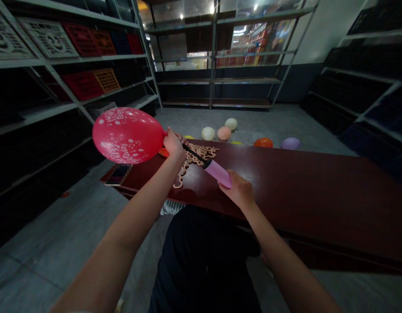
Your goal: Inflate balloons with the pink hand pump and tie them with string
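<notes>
A red balloon with white printed lettering is inflated and points off to the left. My left hand is closed around the balloon's neck, where it meets the front end of a hand pump. The balloon pump has a pink barrel and a black rod, which is drawn out between my hands. Wrapped round the pink barrel is my right hand. Below the rod, a tangled beige cord or chain lies on the dark red table. The pump's tip is hidden by my left fingers.
A phone-like object lies at the table's left end. Past the far edge, white, peach, orange balloon and purple balloon shapes rest on the floor. Shelving with crates stands left; more metal racks stand behind.
</notes>
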A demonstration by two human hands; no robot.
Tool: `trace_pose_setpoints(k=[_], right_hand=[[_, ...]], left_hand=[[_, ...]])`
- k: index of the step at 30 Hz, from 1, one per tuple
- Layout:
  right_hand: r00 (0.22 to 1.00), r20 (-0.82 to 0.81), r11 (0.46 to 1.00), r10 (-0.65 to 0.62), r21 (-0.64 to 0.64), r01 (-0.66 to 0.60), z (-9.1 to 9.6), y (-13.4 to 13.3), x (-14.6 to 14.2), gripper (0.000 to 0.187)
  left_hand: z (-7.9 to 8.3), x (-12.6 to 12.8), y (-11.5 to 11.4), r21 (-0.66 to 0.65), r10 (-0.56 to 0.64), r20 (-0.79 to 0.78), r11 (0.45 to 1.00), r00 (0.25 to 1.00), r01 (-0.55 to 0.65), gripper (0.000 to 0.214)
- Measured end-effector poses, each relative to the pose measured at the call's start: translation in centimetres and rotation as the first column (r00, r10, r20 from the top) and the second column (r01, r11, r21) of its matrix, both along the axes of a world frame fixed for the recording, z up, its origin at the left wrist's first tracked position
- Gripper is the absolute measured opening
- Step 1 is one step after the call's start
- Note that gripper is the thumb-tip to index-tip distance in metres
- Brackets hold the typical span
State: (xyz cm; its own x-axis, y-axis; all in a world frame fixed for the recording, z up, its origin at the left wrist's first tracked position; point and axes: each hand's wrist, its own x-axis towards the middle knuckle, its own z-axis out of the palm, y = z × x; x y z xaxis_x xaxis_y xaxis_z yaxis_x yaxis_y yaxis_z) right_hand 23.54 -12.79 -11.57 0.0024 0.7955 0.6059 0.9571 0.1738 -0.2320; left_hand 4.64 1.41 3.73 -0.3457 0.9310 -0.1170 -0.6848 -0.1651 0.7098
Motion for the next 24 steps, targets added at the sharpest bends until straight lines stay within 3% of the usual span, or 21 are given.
trace_pose_setpoints(k=[6, 10, 19, 24], right_hand=[[0.997, -0.038, 0.998, -0.063, -0.015, 0.062, -0.3, 0.1, 0.0, 0.042], [0.996, -0.054, 0.998, -0.066, -0.017, 0.065, -0.2, 0.1, -0.1, 0.043], [0.998, 0.023, 0.997, 0.057, -0.051, -0.055, 0.3, -0.6, -0.8, 0.041], [0.992, 0.058, 0.993, 0.114, -0.029, -0.113, 0.1, -0.7, -0.7, 0.042]], left_hand=[[-3.1, 5.5, -1.9, -0.007, -0.126, -0.08, 0.992, 0.989, 0.126, 0.045], [-3.8, 6.2, -2.4, -0.018, -0.127, -0.106, 0.992, 0.986, 0.126, 0.044], [-3.5, 1.2, -2.4, -0.057, -0.052, -0.049, 0.997, 0.997, 0.049, 0.046], [-2.1, -3.2, -1.2, -0.053, 0.04, 0.0, 0.998, 0.999, -0.04, 0.037]])
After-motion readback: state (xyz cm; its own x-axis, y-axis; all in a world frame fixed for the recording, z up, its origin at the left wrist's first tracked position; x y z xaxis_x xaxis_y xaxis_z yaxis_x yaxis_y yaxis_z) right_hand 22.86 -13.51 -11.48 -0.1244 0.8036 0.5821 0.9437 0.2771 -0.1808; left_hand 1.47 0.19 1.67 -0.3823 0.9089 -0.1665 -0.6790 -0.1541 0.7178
